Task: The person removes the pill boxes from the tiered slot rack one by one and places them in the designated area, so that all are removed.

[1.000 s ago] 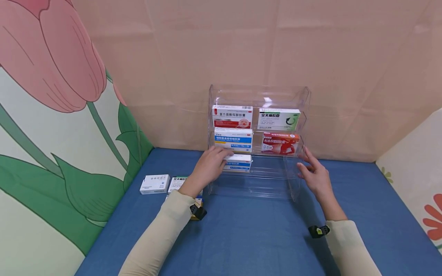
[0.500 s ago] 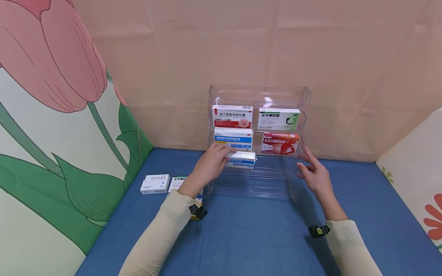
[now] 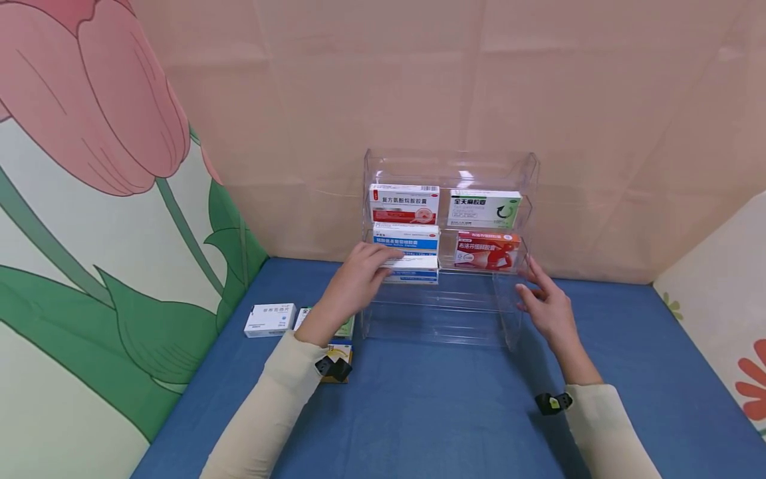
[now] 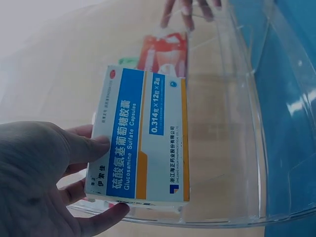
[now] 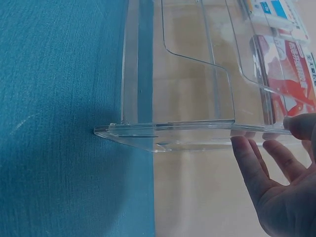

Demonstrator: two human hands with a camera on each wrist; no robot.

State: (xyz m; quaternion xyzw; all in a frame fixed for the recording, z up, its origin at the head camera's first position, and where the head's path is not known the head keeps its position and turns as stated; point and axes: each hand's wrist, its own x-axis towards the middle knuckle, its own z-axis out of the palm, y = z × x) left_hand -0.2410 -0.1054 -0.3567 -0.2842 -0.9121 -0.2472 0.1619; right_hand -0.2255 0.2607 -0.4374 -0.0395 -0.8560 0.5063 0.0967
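Observation:
My left hand (image 3: 358,276) pinches a white-and-blue medicine box (image 4: 138,138), thumb on its front face and fingers behind. In the head view this box overlaps the lower part of a similar blue-and-white box (image 3: 405,234) on the clear plastic display rack (image 3: 443,299). The rack's right side panel is held by my right hand (image 3: 547,307); in the right wrist view the thumb lies at the front edge and the fingers (image 5: 247,158) touch the outer face. A red medicine box (image 3: 487,251) sits on the same tier, to the right.
Higher on the rack are a white-and-red box (image 3: 404,204) and a white-and-green box (image 3: 483,208). On the blue table (image 3: 419,412) at left lie a white box (image 3: 269,320), a green-and-white box (image 3: 346,327) and a yellowish box (image 3: 338,354), partly behind the left arm.
The left hand has raised the white-and-blue medicine box from the lower tier, first tilting it, to in front of the similar box above. The right hand has stayed on the rack's side.

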